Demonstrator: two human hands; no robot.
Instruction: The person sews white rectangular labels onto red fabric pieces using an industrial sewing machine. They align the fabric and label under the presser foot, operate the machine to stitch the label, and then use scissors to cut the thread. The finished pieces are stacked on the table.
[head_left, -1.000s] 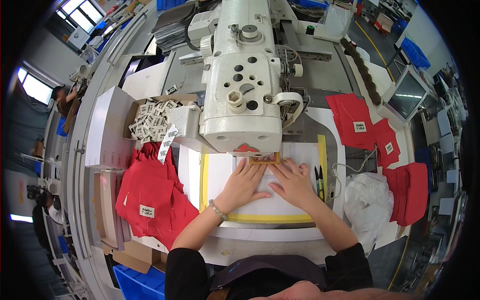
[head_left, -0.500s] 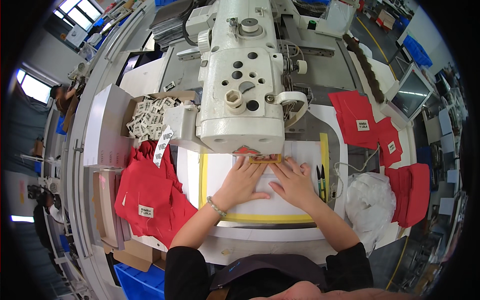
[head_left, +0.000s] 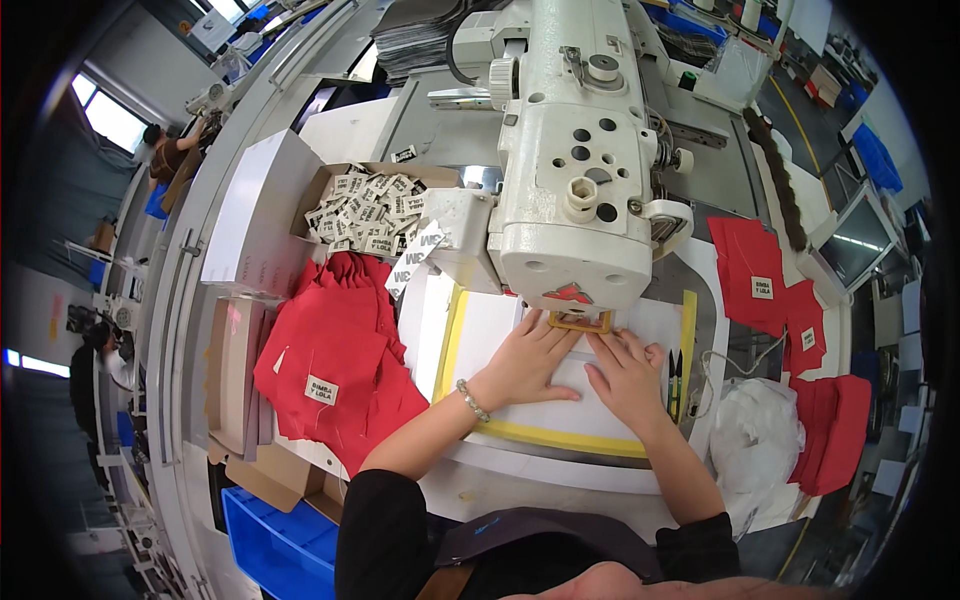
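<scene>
A white industrial sewing machine [head_left: 570,140] has a small yellow frame [head_left: 580,322] below its head. My left hand [head_left: 527,360] lies open on the white sheet [head_left: 520,420] with yellow edging, fingertips at the frame's left part. My right hand [head_left: 625,375] lies beside it, fingers mostly stretched, the outer ones slightly bent, tips just below the frame. Whatever sits inside the frame is too small to make out. Dark slim tools [head_left: 675,385] lie right of my right hand. Red fabric pieces [head_left: 335,350] with pale labels are piled to the left.
A box of labels [head_left: 365,210], a white box [head_left: 240,215] and a blue crate [head_left: 275,540] stand left. Red pieces [head_left: 745,270], stacked red fabric [head_left: 830,435] and crumpled plastic [head_left: 750,450] lie right. A co-worker [head_left: 170,150] works at the far upper left.
The view has turned left, so machine, piles and hands appear further right. My hands stay at the yellow frame with little visible movement relative to it.
</scene>
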